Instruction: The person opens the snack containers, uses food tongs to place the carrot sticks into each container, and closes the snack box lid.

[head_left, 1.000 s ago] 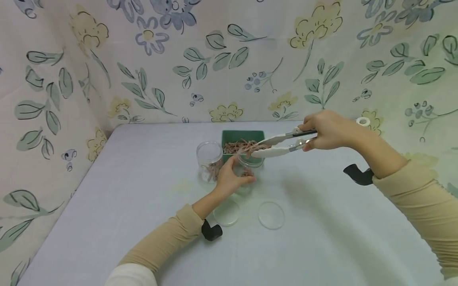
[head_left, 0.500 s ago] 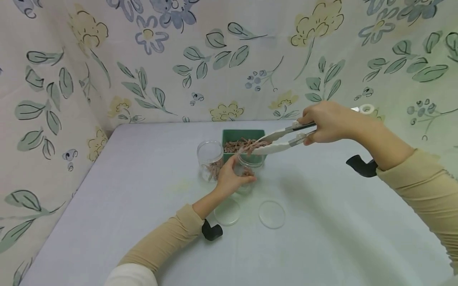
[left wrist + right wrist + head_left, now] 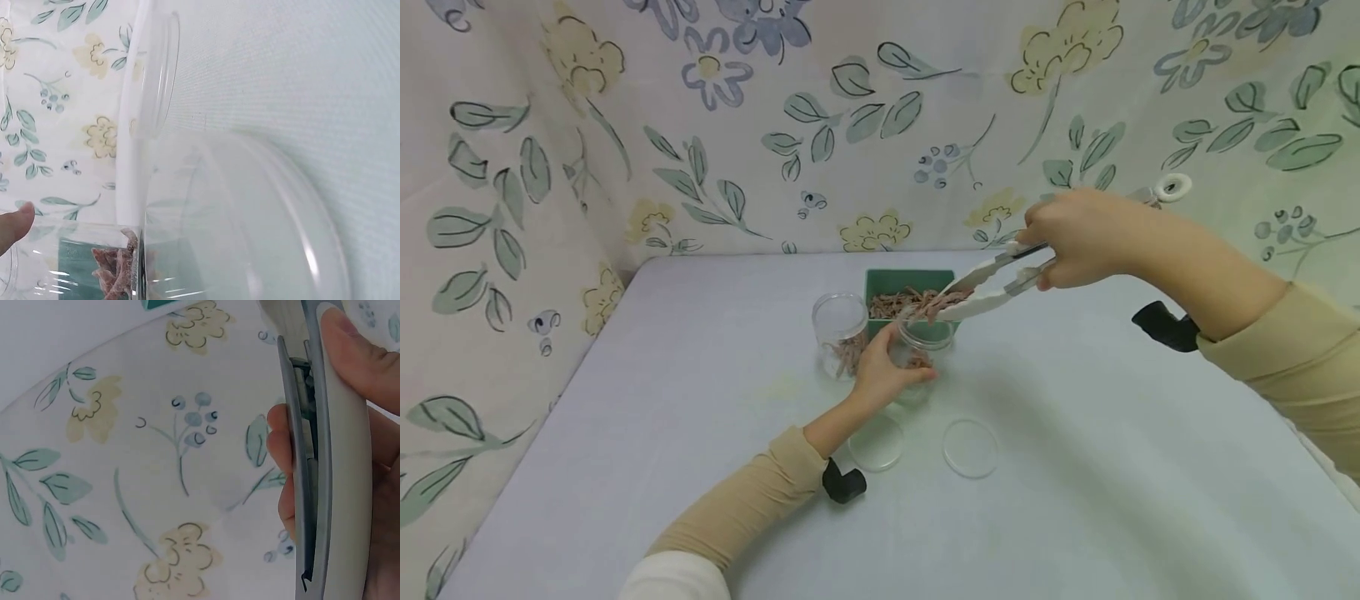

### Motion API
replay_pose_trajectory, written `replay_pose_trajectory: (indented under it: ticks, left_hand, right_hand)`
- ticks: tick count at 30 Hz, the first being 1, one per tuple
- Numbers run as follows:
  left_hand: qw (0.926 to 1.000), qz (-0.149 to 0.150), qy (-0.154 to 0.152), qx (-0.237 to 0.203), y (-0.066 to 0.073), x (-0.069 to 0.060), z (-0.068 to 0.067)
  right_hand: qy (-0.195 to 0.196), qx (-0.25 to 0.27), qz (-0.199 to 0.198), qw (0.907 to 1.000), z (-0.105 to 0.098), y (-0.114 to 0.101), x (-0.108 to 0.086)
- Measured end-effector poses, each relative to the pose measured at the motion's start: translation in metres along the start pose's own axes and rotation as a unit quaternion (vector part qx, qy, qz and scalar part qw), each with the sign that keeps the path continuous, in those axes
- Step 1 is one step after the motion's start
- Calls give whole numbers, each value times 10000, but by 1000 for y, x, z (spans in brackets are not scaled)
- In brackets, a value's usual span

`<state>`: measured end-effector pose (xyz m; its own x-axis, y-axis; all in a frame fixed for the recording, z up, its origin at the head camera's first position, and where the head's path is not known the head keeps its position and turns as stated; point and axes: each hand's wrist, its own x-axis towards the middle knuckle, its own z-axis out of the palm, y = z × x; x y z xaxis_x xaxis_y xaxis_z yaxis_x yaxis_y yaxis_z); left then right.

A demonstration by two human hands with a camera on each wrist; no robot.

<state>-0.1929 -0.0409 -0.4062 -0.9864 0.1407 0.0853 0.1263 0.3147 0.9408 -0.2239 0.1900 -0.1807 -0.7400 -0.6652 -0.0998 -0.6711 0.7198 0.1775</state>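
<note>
My left hand [image 3: 880, 367] grips a clear round jar [image 3: 928, 335] from its left side. A few reddish-brown dried strips [image 3: 115, 269] lie in the jar's bottom, seen in the left wrist view. My right hand [image 3: 1078, 237] holds metal tongs with white tips [image 3: 977, 307], tilted down to the left. Between the tips a bunch of brown strips [image 3: 951, 300] hangs at the jar's mouth. In the right wrist view the fingers and thumb wrap the tongs' handles [image 3: 347, 456]. Behind the jar, a green rectangular box [image 3: 910, 279] holds a heap of the same strips.
A second clear jar [image 3: 838, 315], with strips inside, stands just left of my left hand. Two clear round lids lie in front, a left lid [image 3: 877, 443] and a right lid [image 3: 970, 448]. A floral cloth [image 3: 865, 183] hangs behind the table.
My right hand has risen and shifted slightly, tilting the tongs more steeply. The strips stay between the tips at the jar's mouth. My left hand has kept its hold on the jar.
</note>
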Motion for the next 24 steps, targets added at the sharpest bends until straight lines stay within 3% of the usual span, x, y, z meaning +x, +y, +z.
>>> replay_pose_trajectory:
  ticks: [7, 13, 24]
  left_hand:
    - [10000, 23, -6, 34, 2, 0, -1]
    - [10000, 2, 73, 53, 4, 3, 1]
    - [9996, 192, -13, 190, -4, -2, -2]
  right_hand:
    - [-67, -658, -326, 9973, -21, -34, 15]
    - [105, -1247, -614, 9902, -21, -52, 24]
    - [-147, -756, -783, 9939, 7, -51, 33]
